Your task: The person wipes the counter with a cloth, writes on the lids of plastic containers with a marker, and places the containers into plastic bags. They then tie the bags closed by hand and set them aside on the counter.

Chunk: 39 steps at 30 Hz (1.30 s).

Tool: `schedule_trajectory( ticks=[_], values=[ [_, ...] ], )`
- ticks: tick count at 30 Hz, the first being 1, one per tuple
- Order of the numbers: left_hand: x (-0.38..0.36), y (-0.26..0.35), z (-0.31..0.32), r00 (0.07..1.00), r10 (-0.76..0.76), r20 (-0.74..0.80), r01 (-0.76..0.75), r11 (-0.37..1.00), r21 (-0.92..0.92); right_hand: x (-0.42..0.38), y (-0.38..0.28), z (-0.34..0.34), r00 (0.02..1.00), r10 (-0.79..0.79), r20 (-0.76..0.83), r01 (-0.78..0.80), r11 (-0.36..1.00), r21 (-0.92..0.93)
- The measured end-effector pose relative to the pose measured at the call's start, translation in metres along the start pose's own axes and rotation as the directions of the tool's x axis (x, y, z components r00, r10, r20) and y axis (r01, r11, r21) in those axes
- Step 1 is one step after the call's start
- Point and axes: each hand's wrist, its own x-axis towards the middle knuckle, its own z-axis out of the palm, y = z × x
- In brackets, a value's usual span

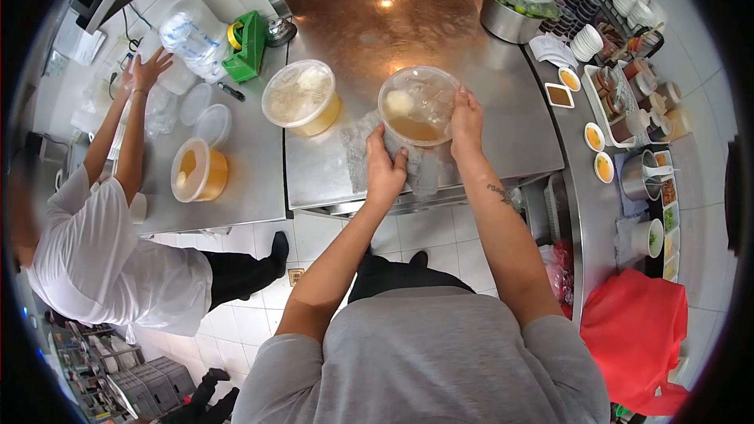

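A round clear plastic soup container (pixel 420 120) with a lid is in front of me, tilted slightly, with brown broth and a pale round lump showing inside. My right hand (pixel 466 122) is closed around its right side, thumb near the rim. At its lower left, my left hand (pixel 386 173) curls against the wall, fingers up along the side. A crumpled grey cloth (pixel 357 153) lies on the steel table beside my left hand, partly hidden beneath the container. Left of it stands another lidded soup container (pixel 320 116) with yellowish broth and pale noodle-like contents.
A co-worker (pixel 118 243) reaches toward plastic bags (pixel 192 35) at the left counter. There, a third soup container (pixel 203 177) sits near loose lids (pixel 210 124) and a green tape dispenser (pixel 248 47). Rightward are a pot of limes (pixel 510 20), sauce dishes (pixel 594 137) and a red bag (pixel 636 338).
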Motion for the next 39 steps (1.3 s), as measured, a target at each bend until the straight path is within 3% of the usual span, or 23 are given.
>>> schedule_trajectory(
  ticks=[2, 5, 6, 10, 12, 14, 17, 18, 20, 22, 23, 25, 26, 29, 32, 34, 35, 37, 38, 39],
  values=[
    [0.001, -0.002, 0.007, 0.981, 0.182, -0.065, -0.169, 0.972, 0.164, 0.008, 0.002, -0.006, 1.000, 0.011, 0.010, -0.010, 0.999, -0.030],
    [0.006, -0.003, -0.011, 0.986, -0.139, 0.087, 0.137, 0.990, 0.031, -0.011, -0.033, -0.016, 0.993, -0.005, 0.118, 0.014, 0.997, -0.073],
    [0.004, 0.010, -0.018, 0.987, -0.146, 0.061, 0.145, 0.989, 0.029, -0.006, -0.031, -0.020, 0.993, 0.008, 0.115, 0.002, 0.996, -0.094],
    [-0.028, 0.046, -0.015, 0.972, 0.135, 0.195, -0.155, 0.983, 0.093, 0.002, -0.029, -0.040, 0.997, 0.059, 0.050, -0.049, 0.982, -0.181],
    [-0.034, 0.061, 0.004, 0.898, 0.398, 0.189, -0.418, 0.904, 0.086, 0.003, -0.026, -0.048, 1.000, -0.008, 0.008, 0.009, 0.986, -0.169],
    [-0.029, 0.070, 0.027, 0.841, 0.430, 0.328, -0.490, 0.862, 0.129, 0.002, -0.010, -0.059, 0.989, -0.144, -0.026, 0.140, 0.984, -0.106],
    [-0.025, 0.066, 0.029, 0.794, 0.446, 0.412, -0.531, 0.839, 0.116, -0.025, -0.005, -0.074, 0.990, -0.120, -0.076, 0.103, 0.974, -0.200],
    [-0.024, 0.061, 0.027, 0.788, 0.450, 0.420, -0.533, 0.840, 0.100, -0.035, -0.004, -0.080, 0.978, -0.210, -0.017, 0.186, 0.901, -0.391],
    [-0.021, 0.033, 0.002, 0.805, 0.485, 0.342, -0.570, 0.792, 0.218, -0.063, 0.000, -0.095, 0.935, -0.325, 0.142, 0.326, 0.631, -0.704],
    [-0.021, 0.031, -0.016, 0.956, 0.276, 0.094, -0.290, 0.860, 0.420, -0.074, 0.013, -0.107, 0.900, -0.351, 0.258, 0.407, 0.465, -0.787],
    [-0.021, 0.014, -0.020, 0.973, 0.226, 0.052, -0.227, 0.879, 0.420, -0.075, 0.018, -0.110, 0.880, -0.353, 0.316, 0.443, 0.376, -0.814],
    [-0.017, 0.014, -0.032, 0.974, 0.098, 0.205, -0.168, 0.916, 0.363, -0.073, -0.001, -0.103, 0.949, -0.196, 0.248, 0.309, 0.410, -0.858],
    [-0.023, 0.020, -0.035, 0.972, 0.128, 0.197, -0.184, 0.937, 0.298, -0.076, -0.010, -0.102, 0.972, -0.104, 0.211, 0.235, 0.417, -0.878],
    [-0.013, 0.077, -0.042, 0.958, 0.233, 0.167, -0.256, 0.957, 0.133, -0.068, -0.031, -0.101, 0.999, -0.036, -0.007, 0.019, 0.660, -0.751],
    [-0.015, 0.097, -0.036, 0.953, 0.240, 0.187, -0.254, 0.966, 0.053, -0.037, -0.018, -0.092, 0.975, -0.214, -0.057, 0.195, 0.953, -0.234],
    [-0.012, 0.092, -0.031, 0.946, 0.197, 0.256, -0.208, 0.978, 0.017, -0.009, -0.006, -0.073, 0.967, -0.253, 0.009, 0.253, 0.965, -0.062],
    [-0.009, 0.088, -0.033, 0.977, 0.124, 0.176, -0.128, 0.992, 0.011, 0.002, 0.000, -0.062, 0.960, -0.276, 0.041, 0.275, 0.961, 0.029],
    [-0.001, 0.081, -0.040, 0.999, -0.032, 0.023, 0.032, 0.999, -0.025, 0.011, 0.004, -0.040, 0.976, -0.152, 0.155, 0.107, 0.958, 0.266],
    [0.009, 0.074, -0.046, 0.996, -0.077, 0.051, 0.075, 0.997, 0.036, 0.010, 0.009, -0.034, 0.972, -0.086, 0.217, 0.001, 0.931, 0.366],
    [0.018, 0.064, -0.047, 0.981, -0.144, 0.128, 0.149, 0.988, -0.032, 0.005, 0.009, -0.031, 0.969, -0.049, 0.242, -0.057, 0.910, 0.412]
  ],
)
